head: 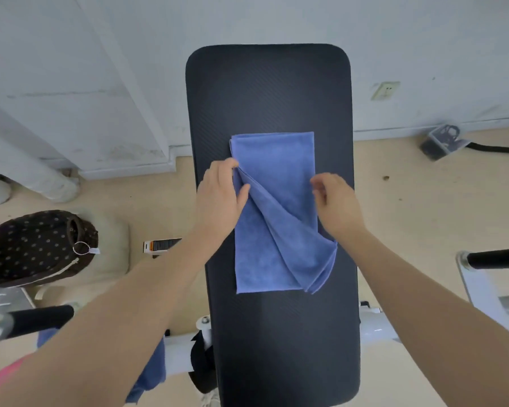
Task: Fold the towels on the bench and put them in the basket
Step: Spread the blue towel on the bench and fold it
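A blue towel lies lengthwise on the black padded bench, partly folded, with a loose flap running diagonally from its left edge down to its lower right corner. My left hand pinches the towel's left edge where that flap starts. Over the right edge hovers my right hand, fingers curled and apart, with nothing in it. A dark patterned fabric basket sits on the floor to the left of the bench.
More blue cloth hangs low at the bench's left side by the white frame. Black foam-covered bars stick out on both sides. A small box lies on the floor. The wall stands beyond the bench.
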Demonstrator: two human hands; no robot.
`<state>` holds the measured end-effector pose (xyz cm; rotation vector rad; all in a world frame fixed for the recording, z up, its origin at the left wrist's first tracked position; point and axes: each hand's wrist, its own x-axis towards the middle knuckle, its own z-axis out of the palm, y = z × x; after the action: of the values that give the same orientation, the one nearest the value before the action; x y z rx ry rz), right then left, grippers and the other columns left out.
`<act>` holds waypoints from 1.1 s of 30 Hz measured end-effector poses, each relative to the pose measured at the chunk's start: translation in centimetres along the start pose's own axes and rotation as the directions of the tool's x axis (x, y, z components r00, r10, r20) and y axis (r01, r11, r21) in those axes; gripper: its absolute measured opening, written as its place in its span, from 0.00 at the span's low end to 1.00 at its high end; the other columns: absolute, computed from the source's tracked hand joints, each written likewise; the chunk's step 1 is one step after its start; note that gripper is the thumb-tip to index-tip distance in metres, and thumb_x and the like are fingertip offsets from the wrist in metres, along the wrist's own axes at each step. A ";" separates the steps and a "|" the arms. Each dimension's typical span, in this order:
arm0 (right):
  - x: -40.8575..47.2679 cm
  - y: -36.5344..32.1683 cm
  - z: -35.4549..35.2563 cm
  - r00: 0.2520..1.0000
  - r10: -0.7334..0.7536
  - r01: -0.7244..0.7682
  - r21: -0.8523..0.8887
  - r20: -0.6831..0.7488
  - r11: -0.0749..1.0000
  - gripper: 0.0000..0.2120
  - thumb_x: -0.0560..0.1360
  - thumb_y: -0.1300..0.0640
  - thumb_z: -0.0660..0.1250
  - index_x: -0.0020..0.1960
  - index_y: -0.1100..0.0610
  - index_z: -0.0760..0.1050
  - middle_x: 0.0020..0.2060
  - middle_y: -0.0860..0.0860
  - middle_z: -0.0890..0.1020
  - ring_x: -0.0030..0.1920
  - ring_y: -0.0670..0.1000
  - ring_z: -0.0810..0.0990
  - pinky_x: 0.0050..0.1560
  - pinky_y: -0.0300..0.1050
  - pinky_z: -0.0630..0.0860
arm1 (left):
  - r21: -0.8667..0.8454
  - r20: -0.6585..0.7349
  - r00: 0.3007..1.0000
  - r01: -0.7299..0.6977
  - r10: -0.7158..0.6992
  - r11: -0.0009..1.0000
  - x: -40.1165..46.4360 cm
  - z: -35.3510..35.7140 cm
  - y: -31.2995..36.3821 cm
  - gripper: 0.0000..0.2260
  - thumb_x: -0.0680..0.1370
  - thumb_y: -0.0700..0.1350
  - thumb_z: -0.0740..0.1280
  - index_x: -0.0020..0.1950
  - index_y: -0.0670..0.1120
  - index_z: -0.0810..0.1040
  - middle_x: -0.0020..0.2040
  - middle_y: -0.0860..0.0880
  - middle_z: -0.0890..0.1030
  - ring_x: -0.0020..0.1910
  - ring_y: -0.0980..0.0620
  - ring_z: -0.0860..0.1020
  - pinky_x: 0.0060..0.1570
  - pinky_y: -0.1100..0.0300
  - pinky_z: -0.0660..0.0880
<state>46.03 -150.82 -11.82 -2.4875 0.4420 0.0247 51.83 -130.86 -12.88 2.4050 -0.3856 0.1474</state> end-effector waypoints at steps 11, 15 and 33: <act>-6.8 5.4 4.3 0.992 0.034 0.018 -0.404 0.121 0.914 0.24 0.73 0.44 0.65 0.62 0.57 0.68 0.51 0.56 0.80 0.57 0.60 0.71 0.58 0.52 0.64 | -0.012 0.573 0.772 0.345 -0.276 0.939 -11.2 3.6 0.5 0.17 0.80 0.49 0.59 0.68 0.46 0.66 0.54 0.49 0.76 0.52 0.50 0.76 0.56 0.52 0.73; -6.7 4.1 3.1 0.948 0.176 -0.112 -0.241 0.266 0.964 0.08 0.74 0.52 0.61 0.46 0.57 0.69 0.43 0.55 0.79 0.46 0.58 0.76 0.47 0.49 0.70 | -0.046 0.551 0.769 0.417 -0.325 0.908 -11.6 3.3 1.5 0.21 0.81 0.51 0.56 0.73 0.48 0.61 0.57 0.51 0.73 0.55 0.52 0.73 0.56 0.60 0.70; -10.2 3.8 5.7 0.930 -0.082 0.118 -0.081 0.359 0.990 0.23 0.80 0.59 0.54 0.74 0.53 0.57 0.68 0.49 0.65 0.61 0.52 0.72 0.54 0.46 0.74 | -0.192 0.310 0.782 0.609 -0.541 0.770 -11.8 3.7 0.1 0.04 0.78 0.41 0.63 0.52 0.44 0.71 0.43 0.49 0.76 0.42 0.51 0.74 0.37 0.64 0.70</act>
<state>35.68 -147.33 -17.46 -2.5270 0.1627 0.4597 40.63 -130.60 -18.03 2.1422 0.2410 -0.4555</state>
